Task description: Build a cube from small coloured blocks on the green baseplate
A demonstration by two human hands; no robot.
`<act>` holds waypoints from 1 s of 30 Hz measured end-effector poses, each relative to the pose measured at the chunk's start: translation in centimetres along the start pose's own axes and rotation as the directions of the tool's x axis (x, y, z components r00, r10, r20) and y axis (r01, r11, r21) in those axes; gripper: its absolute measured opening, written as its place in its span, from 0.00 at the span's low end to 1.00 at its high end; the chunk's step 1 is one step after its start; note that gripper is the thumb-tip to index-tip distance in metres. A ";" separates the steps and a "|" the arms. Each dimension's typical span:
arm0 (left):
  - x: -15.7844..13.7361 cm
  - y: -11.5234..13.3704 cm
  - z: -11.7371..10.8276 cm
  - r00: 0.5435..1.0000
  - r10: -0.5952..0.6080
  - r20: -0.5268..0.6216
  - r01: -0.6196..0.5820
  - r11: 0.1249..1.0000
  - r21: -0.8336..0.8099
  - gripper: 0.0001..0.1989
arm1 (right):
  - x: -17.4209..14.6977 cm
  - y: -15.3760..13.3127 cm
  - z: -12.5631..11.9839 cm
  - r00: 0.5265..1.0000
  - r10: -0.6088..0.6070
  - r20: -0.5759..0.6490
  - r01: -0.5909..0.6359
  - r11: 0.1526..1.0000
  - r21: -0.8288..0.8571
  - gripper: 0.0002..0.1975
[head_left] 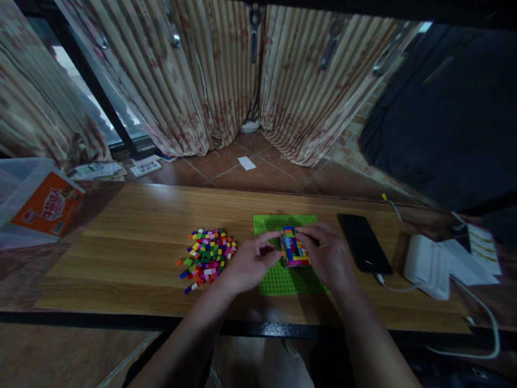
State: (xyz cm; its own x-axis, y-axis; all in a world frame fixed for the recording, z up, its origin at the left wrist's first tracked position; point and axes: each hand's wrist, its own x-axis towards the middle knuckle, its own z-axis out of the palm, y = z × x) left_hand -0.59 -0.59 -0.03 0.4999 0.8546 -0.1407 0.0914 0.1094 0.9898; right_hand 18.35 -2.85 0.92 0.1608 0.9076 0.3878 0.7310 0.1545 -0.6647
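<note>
Near the frame's centre, the left hand (pixel 250 261) and right hand (pixel 327 253) both gripped a many-layered multicoloured brick block (pixel 294 247) on the green baseplate (pixel 278 280), while a sizeable pile of loose bricks (pixel 207 256) remained unused at centre-left.

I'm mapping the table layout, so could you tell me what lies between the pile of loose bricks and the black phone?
In the head view, the green baseplate with the multicoloured brick block, held by left hand and right hand.
</note>
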 end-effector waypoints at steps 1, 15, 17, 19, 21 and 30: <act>0.0 0.0 0.0 1.000 -0.002 0.005 0.002 1.000 0.010 0.25 | 0.1 0.0 0.0 1.000 -0.006 0.007 0.006 1.000 0.000 0.10; 0.1 0.1 0.5 0.998 -0.018 0.054 0.018 1.000 0.015 0.28 | 0.3 -0.2 0.7 0.988 0.151 -0.044 -0.146 0.985 0.094 0.12; 0.0 0.0 0.5 0.998 -0.014 0.057 0.012 0.999 0.039 0.28 | 0.2 -0.2 0.7 0.985 0.169 -0.036 -0.165 0.981 0.105 0.13; 0.0 0.0 0.5 0.998 -0.015 0.058 0.013 0.999 0.047 0.28 | 0.2 -0.2 0.7 0.982 0.185 -0.036 -0.180 0.976 0.120 0.14; 0.0 0.1 0.5 0.998 -0.016 0.057 0.013 0.999 0.043 0.28 | 0.2 -0.2 0.8 0.981 0.192 -0.040 -0.185 0.974 0.131 0.15; -0.2 0.5 0.8 0.999 -0.006 0.042 0.004 0.999 0.049 0.28 | 0.9 -0.4 1.0 0.959 0.279 -0.044 -0.267 0.947 0.178 0.16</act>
State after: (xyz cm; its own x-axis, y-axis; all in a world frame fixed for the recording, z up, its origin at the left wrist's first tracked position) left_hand 0.03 -1.14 0.50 0.5354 0.8316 -0.1477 0.1359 0.0877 0.9868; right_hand 17.51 -1.74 0.91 0.3874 0.8964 0.2152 0.5315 -0.0264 -0.8466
